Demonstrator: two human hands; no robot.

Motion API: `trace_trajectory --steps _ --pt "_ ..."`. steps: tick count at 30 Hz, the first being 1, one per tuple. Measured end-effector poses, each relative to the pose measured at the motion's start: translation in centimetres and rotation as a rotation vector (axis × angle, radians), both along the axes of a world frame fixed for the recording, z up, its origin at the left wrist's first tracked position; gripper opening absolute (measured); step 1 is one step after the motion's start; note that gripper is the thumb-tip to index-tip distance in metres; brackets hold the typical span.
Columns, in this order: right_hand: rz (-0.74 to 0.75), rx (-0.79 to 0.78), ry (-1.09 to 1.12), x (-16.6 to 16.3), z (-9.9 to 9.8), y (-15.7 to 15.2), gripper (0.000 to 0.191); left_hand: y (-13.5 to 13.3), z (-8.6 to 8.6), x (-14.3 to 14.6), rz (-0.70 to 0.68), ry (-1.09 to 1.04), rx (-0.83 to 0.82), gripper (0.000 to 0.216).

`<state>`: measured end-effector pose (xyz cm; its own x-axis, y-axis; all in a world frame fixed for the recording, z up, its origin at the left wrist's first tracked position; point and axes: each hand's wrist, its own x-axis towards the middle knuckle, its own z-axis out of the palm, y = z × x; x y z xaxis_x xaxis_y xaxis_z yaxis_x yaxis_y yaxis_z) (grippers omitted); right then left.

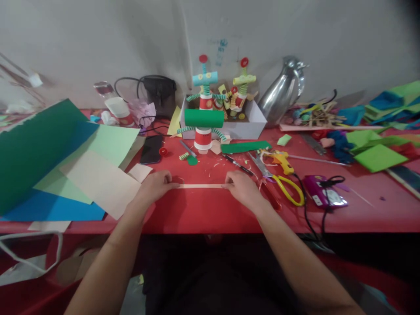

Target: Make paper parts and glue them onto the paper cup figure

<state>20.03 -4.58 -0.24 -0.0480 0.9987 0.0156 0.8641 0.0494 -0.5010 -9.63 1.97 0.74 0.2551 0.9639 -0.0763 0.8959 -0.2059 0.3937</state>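
Though slender, pale strip (202,186) between left hand (156,186) and right hand (243,187), fingers (172,186) tight on ends.

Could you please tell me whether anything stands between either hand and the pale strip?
Nothing visible does: the left hand and right hand each hold an end of the pale strip. The black pen lies beyond the right hand, not between it and the strip.

The strip (203,186) looks like smooth, matt paper, as do the flat sheets (103,181). The jug (282,94) is glossy metal, and the glue gun (282,161) appears to be smooth plastic.
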Motion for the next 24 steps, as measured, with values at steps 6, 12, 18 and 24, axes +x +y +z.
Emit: trace_trajectory --steps 6,12,18,24 --pt "0.046 0.032 0.038 0.3 -0.8 0.2 0.008 -1.1 -1.2 -0.4 -0.106 -0.053 0.216 0.027" --pt "0.091 0.067 0.057 0.4 -0.9 -0.3 0.007 -1.9 -1.9 -1.1 -0.205 -0.085 0.347 0.020" --pt "0.134 0.176 -0.005 0.0 -0.9 -1.4 0.010 -2.5 -1.9 -1.5 -0.251 -0.093 0.390 0.025" --pt "0.152 0.232 0.108 -0.4 -0.1 -2.0 0.015 -2.8 -2.0 -1.5 -0.206 -0.082 0.516 0.027"
